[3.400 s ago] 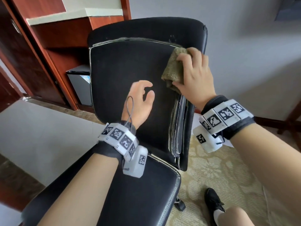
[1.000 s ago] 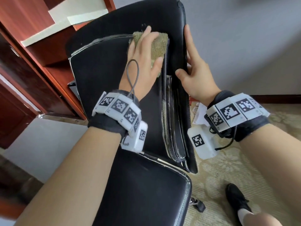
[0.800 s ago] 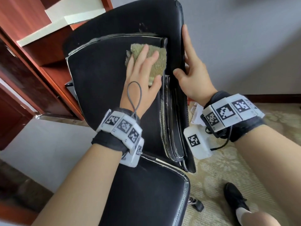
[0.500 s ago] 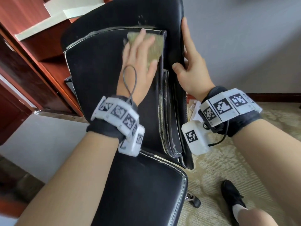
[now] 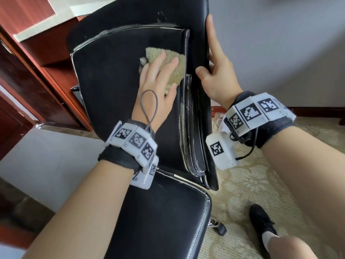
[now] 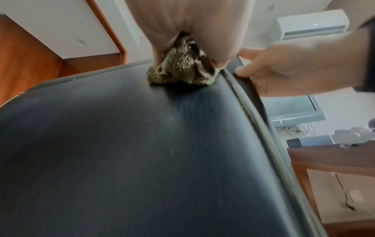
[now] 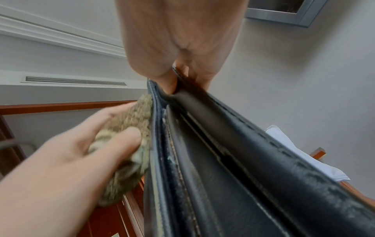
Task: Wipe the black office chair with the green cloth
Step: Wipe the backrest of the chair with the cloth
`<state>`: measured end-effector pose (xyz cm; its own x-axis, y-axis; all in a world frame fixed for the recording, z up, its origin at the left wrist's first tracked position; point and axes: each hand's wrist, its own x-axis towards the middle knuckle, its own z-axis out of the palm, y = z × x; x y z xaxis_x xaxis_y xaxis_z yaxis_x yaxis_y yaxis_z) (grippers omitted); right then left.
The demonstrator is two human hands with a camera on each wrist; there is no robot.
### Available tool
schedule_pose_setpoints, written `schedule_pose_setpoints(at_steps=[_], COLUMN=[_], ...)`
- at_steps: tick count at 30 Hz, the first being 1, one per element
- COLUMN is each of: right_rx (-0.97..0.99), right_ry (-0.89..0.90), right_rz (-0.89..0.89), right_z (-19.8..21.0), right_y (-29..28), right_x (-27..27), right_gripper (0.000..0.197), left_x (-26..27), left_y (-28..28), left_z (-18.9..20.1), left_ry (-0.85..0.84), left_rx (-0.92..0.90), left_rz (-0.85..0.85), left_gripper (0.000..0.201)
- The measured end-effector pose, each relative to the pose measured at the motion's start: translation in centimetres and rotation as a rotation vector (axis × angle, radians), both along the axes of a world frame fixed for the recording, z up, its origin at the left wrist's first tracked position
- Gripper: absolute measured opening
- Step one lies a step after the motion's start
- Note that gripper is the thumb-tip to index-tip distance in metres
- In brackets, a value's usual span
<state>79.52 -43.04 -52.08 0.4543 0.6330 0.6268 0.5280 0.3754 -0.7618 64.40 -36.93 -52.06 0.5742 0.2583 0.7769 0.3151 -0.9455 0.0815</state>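
Left hand [image 5: 156, 85] flat on the green cloth [image 5: 173, 66], fingers spread and nearly straight, thumb out to the side, palm pressing the bunched cloth against the chair's backrest [image 5: 112, 81]. That is a pressing hold rather than a pinch, which suits wiping: the whole palm spreads the load so the cloth drags across the leather instead of rolling up. The cloth sits under and just beyond the fingertips, hard up against the backrest's right seam. Just to the right of that hand, the right hand [image 5: 218, 75] clamps the backrest's side edge, thumb hooked on the front face and fingers running up the outer shell; from the right wrist view the thumb digs into the groove between the pad and the shell. My read is that it braces the black office chair [image 5: 158, 212] so it cannot swivel or roll away under the push. Below both wrists lies the seat, and further out to the left stands a red-brown wooden cabinet [image 5: 28, 71]; patterned carpet [image 5: 242, 193] lies under the right forearm. Most of the backrest looks still to be covered.
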Motion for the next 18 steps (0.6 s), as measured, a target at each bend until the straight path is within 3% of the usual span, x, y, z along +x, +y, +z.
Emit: schedule_pose_setpoints(at_steps=[4, 7, 15, 18], right_rx=[-0.003, -0.010, -0.023, -0.046], right_ry=[-0.028, -0.014, -0.036, -0.049], right_rz=[-0.051, -0.051, -0.006, -0.024], right_z=[0.0, -0.1, 0.3, 0.5], right_y=[0.6, 0.3, -1.3, -1.0], right_x=[-0.1, -0.2, -1.0, -1.0], right_gripper=[0.086, 0.085, 0.083, 0.084], left_x=[-1.2, -1.4, 1.0, 1.5], left_y=[-0.2, -0.6, -0.3, -0.2], left_z=[-3.2, -3.5, 2.8, 2.4], left_ry=[0.032, 0.035, -0.169, -0.148], left_rx=[-0.014, -0.058, -0.154, -0.196], left_rz=[0.047, 0.071, -0.016, -0.044], left_gripper=[0.046, 0.045, 0.045, 0.048])
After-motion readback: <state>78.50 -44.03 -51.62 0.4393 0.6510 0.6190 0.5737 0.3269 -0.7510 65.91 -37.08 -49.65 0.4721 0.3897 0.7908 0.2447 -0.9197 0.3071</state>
